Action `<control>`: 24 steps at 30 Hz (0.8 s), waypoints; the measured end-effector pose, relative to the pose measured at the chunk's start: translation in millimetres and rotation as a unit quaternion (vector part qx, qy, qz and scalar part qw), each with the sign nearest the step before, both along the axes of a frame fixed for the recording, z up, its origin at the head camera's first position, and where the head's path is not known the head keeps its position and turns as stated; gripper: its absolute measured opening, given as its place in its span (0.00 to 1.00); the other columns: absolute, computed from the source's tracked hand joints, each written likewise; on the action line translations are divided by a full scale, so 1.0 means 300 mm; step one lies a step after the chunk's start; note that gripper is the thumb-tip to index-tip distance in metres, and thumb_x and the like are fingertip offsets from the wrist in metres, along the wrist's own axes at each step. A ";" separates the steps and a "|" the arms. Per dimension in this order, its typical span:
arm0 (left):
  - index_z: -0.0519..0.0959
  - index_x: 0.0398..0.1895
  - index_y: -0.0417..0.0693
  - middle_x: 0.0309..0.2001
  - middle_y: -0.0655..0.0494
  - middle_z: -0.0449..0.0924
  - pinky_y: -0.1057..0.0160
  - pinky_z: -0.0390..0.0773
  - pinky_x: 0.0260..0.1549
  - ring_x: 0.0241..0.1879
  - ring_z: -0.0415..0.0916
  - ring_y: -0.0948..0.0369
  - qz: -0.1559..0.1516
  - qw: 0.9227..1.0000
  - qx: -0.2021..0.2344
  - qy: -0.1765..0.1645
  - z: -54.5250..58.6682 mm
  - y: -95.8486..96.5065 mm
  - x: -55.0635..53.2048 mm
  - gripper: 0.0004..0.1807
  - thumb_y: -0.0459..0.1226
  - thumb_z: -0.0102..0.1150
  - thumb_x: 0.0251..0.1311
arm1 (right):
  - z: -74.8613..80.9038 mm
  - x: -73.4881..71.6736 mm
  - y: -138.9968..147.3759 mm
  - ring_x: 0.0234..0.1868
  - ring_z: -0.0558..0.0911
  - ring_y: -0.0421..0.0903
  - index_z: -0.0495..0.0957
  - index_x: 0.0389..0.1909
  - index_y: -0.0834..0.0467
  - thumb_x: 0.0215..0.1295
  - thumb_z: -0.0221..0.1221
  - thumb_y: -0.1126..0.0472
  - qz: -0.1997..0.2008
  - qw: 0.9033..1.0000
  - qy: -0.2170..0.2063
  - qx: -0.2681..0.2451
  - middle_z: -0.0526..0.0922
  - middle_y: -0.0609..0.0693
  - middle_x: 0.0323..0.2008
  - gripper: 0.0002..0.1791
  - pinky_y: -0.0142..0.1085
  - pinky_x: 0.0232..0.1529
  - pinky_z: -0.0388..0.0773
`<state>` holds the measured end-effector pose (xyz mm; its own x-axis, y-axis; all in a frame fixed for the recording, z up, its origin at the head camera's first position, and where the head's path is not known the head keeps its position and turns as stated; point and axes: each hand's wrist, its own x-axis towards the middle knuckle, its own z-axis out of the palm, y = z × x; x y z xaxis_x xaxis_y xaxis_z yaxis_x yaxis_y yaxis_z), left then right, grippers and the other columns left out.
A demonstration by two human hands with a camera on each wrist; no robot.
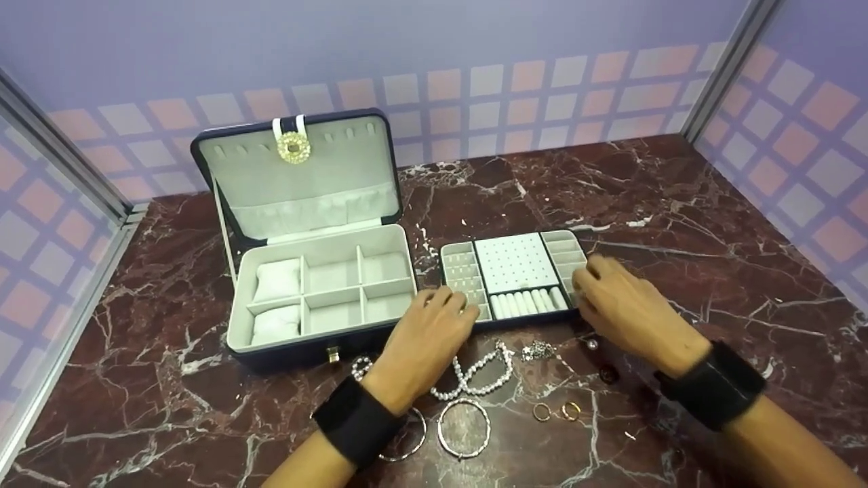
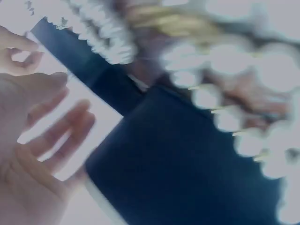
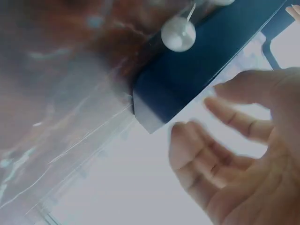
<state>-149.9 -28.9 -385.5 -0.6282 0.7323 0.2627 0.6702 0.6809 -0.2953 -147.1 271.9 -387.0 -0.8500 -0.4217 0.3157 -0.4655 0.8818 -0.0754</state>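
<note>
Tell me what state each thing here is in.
Box: open
Lid: raised
Cushions: set in the box's left compartments
Tray: outside the box, uncovered
Necklace: loosely looped on the table
Bangles: lying flat, one partly hidden
Gold rings: loose on the table
Wristbands: worn
Left fingers: loosely bent, holding nothing
Right fingers: loosely bent, holding nothing
</note>
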 end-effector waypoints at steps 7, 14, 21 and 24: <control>0.86 0.44 0.53 0.45 0.57 0.83 0.58 0.80 0.54 0.48 0.79 0.57 -0.030 0.999 0.022 0.018 -0.026 -0.019 -0.015 0.11 0.33 0.67 0.59 | -0.001 0.021 0.023 0.36 0.79 0.45 0.77 0.35 0.55 0.58 0.69 0.66 0.058 0.997 0.004 0.045 0.78 0.47 0.34 0.09 0.40 0.33 0.84; 0.86 0.42 0.50 0.44 0.58 0.83 0.58 0.79 0.54 0.46 0.79 0.59 -0.034 0.999 0.021 0.020 -0.032 -0.022 -0.019 0.11 0.32 0.67 0.56 | -0.006 0.014 0.022 0.38 0.81 0.46 0.78 0.35 0.55 0.52 0.68 0.75 0.061 0.995 -0.005 0.073 0.82 0.48 0.35 0.15 0.43 0.36 0.86; 0.86 0.42 0.47 0.43 0.57 0.84 0.57 0.77 0.58 0.46 0.81 0.58 -0.029 0.999 0.042 0.011 -0.031 -0.033 -0.023 0.12 0.29 0.69 0.54 | -0.013 0.010 0.007 0.38 0.81 0.47 0.78 0.36 0.56 0.54 0.64 0.77 0.068 0.995 0.006 0.069 0.83 0.50 0.36 0.15 0.44 0.37 0.85; 0.86 0.40 0.47 0.46 0.55 0.85 0.55 0.75 0.64 0.50 0.81 0.57 -0.041 0.997 0.068 0.006 -0.031 -0.037 -0.024 0.10 0.29 0.67 0.56 | -0.007 0.014 0.005 0.37 0.80 0.48 0.78 0.35 0.56 0.57 0.67 0.72 0.064 0.995 0.022 0.070 0.82 0.50 0.34 0.10 0.44 0.37 0.85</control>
<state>-157.0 -40.0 -394.9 -0.5640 0.7380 0.3705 0.7217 0.6585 -0.2133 -142.9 273.4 -389.1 -0.7727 -0.5688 0.2818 -0.5754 0.8151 0.0674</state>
